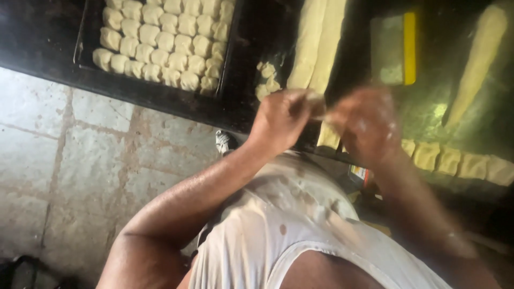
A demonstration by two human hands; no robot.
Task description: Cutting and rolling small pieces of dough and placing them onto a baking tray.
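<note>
The dough piece sits between my two hands, just above the near edge of the dark worktable, pale and small, mostly hidden by my fingers and blurred by motion. My left hand is closed around its left side and my right hand pinches it from the right; both look dusted with flour. I judge that I am shaping this 1 piece, partway through a long batch.

Just beyond my hands a short cut end of dough lies at the table edge, and to the right a row of about 5 cut squares waits, still flat-sided and unshaped. A few small lumps rest to the left of my hands. Further back 2 long dough logs lie uncut, with another tapered log at far right. At far left the black tray already holds several packed rows of shaped pieces, nearly full. So much is done, yet plenty of dough remains.
</note>
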